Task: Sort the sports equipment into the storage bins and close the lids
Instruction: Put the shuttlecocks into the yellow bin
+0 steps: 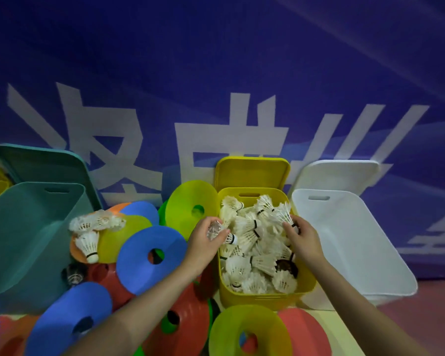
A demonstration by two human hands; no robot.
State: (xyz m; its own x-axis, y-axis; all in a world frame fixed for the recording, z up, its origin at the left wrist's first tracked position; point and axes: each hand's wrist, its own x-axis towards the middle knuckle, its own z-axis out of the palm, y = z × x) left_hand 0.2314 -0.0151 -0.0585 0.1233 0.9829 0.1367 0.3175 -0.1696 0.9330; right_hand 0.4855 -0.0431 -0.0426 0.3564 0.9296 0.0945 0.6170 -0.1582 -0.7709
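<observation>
Both hands are working at the yellow bin (261, 295), which is standing open with its lid (252, 173) leaning upright behind it. In the left hand (203, 244), the grip is closing around a shuttlecock (214, 229) at the left rim of the yellow bin; it is blurred, so its direction is unclear. The right hand (305, 238) is gripping another shuttlecock (283, 214) over the yellow bin, its long axis tilting, feathers pointing up and to the left. Many shuttlecocks are lying inside the yellow bin, pointing in mixed directions. Left of the yellow bin, a few more shuttlecocks (90, 232) are resting on coloured disc cones (149, 255). A white bin (355, 242) is standing just right of the yellow bin, and a teal bin (28, 235) well to its left.
</observation>
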